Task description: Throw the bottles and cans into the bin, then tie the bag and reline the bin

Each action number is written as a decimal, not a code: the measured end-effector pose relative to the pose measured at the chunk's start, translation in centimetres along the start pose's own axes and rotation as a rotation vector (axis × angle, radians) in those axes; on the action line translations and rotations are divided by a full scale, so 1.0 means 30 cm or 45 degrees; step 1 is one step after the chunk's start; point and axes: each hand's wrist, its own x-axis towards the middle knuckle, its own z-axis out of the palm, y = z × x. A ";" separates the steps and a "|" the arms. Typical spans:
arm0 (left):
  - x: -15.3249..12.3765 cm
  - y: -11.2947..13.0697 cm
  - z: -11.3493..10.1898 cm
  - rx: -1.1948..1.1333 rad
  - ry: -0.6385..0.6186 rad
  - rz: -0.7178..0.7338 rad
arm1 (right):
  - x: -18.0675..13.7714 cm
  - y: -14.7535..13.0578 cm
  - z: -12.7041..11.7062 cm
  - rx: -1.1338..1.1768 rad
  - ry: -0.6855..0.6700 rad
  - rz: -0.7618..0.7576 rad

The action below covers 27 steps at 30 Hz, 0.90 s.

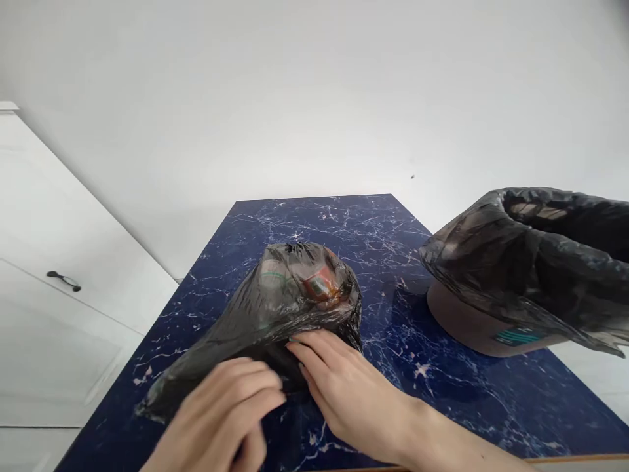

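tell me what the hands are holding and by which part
Both hands, left and right, grip the black plastic bag at its gathered near end; its bulging far end rests on the blue table.

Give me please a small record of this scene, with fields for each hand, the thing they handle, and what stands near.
left hand: fingers curled on the near part of the black plastic bag
right hand: fingers pressed on the bag beside the left hand
black plastic bag: filled, lying on the table, something colourful showing through
table: dark blue marble pattern
bin: brown, lined with a dark bag, right of the hands
cabinet: white, at left
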 end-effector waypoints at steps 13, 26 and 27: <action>0.195 -0.068 0.189 0.393 -0.126 -0.475 | 0.014 0.122 0.026 -0.442 0.257 0.319; 0.213 -0.196 0.178 0.153 -0.052 -0.823 | 0.001 0.224 0.020 -0.568 0.357 0.394; 0.211 -0.207 0.177 0.173 -0.050 -0.808 | -0.002 0.236 0.021 -0.584 0.353 0.388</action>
